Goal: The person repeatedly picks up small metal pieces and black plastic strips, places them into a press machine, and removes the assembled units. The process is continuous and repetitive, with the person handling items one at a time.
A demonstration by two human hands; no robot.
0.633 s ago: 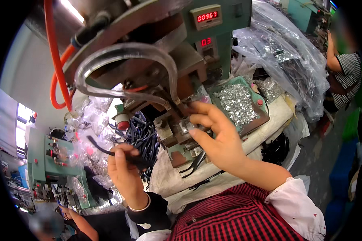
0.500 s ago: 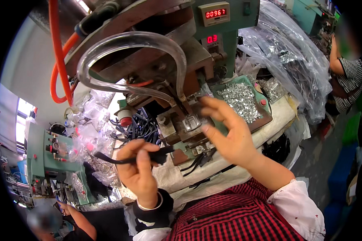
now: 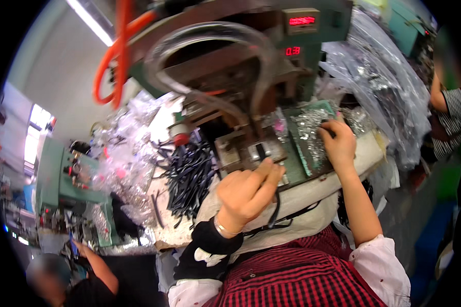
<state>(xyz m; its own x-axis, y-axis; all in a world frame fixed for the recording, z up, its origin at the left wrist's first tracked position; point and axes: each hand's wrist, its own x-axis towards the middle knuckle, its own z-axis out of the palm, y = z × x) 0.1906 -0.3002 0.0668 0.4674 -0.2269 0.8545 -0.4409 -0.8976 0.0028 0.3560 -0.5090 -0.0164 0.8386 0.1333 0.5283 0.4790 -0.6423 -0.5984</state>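
Nearest, at the lower edge, my red-and-black checked apron (image 3: 292, 271). Beyond it, my left hand (image 3: 248, 193), fingertips closed together on a dark strip (image 3: 262, 151), which lies over the metal die (image 3: 252, 153) of the press. Loose straps (image 3: 275, 212) lie on the pale cloth (image 3: 305, 193) just below this hand. To the right, my right hand (image 3: 340, 146), thumb and forefinger bent down at the small metal pieces (image 3: 308, 125) in the green tray (image 3: 301, 165); whether they grip a piece I cannot tell. Left of the die, a heap of dark strips (image 3: 189, 176) on the desk (image 3: 176, 236), with a red button (image 3: 180, 137) above it. Farther, the press's clear tube (image 3: 156, 69), loop uppermost, and two red-lit displays (image 3: 302, 20); then clear plastic sheeting (image 3: 389, 77) and, at far right, a co-worker's striped sleeve (image 3: 454, 102)
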